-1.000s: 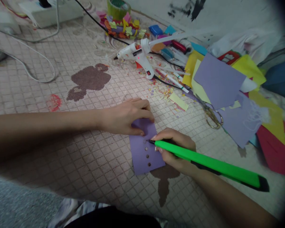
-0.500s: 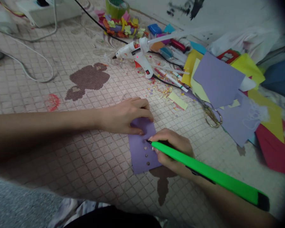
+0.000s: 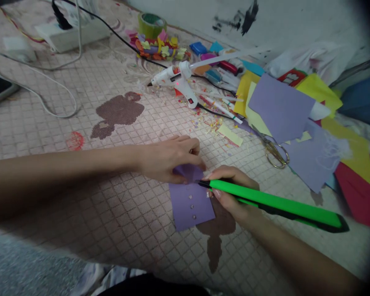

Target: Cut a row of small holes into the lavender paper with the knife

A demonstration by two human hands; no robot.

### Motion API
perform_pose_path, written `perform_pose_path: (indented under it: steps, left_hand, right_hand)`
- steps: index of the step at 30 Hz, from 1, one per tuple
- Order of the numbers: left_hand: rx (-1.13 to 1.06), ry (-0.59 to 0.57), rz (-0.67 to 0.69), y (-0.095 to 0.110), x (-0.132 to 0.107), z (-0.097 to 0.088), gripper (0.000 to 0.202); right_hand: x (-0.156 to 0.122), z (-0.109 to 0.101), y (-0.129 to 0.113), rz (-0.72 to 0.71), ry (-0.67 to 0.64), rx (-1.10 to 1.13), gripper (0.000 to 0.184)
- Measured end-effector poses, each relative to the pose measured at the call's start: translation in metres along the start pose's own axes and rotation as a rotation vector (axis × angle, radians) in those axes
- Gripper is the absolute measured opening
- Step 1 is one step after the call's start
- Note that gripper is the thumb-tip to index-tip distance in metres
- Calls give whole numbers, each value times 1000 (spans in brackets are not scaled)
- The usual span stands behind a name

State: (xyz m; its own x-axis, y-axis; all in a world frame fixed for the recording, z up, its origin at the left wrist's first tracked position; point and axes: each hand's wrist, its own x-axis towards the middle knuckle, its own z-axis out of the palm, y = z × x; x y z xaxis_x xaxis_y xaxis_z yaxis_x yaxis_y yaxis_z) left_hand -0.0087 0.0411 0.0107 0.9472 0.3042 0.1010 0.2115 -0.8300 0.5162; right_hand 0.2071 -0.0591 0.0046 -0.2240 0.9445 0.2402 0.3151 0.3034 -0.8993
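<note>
Snugly, the right hand (image 3: 234, 208) grips a slim green tool (image 3: 277, 203). Half-curled, the left hand (image 3: 169, 159) touches purple paper (image 3: 184, 213) at its bent far end; whether pinching is unclear.

This looks to me like a craft corner, at home or in a small workroom, I can't tell which. The cloth-covered desk (image 3: 126, 230) beside a smudged wall (image 3: 290, 20) carries a glue gun (image 3: 182, 78), scissors (image 3: 274, 151), sheets of coloured paper (image 3: 282, 105), a roll of tape (image 3: 152, 26) and a litter of paper scraps (image 3: 212, 124), and over at the far left sits a power strip (image 3: 80, 38) with cables (image 3: 45, 103) trailing about
</note>
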Motion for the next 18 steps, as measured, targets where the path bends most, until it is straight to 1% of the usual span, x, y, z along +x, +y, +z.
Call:
perform_pose_path:
  steps: [2,4,6,9,10,12,14,15,16,18]
  left_hand:
    - [-10,-29,-19,2,3,-3,39]
    - [-19,-33,-42,2,4,-5,36]
    - [-21,-21,-57,1,2,-6,32]
    - [-19,4,-66,-1,-1,-6,19]
    - [-16,14,-70,-2,-2,-6,19]
    - [-5,24,-63,-3,-3,-5,27]
    - [5,13,-28,-2,-3,-5,44]
    - [7,-4,-8,-1,-2,-5,49]
    - [6,-24,8,0,-1,-5,48]
    - [-2,-53,7,1,0,-6,41]
  right_hand:
    - [0,-1,0,-6,-27,4,19]
    - [0,-1,0,-17,-24,-9,18]
    - [1,-1,-2,-25,-8,-34,17]
    - [1,0,-3,-53,-1,-66,18]
    - [0,0,-4,-66,-8,-71,19]
    - [-1,1,-4,-92,-27,-73,20]
    - [-2,1,-3,-106,-36,-76,19]
    - [-2,1,-3,-107,-36,-75,19]
    - [-2,1,-3,-104,-36,-73,19]
    - [-3,1,-2,-97,-41,-66,20]
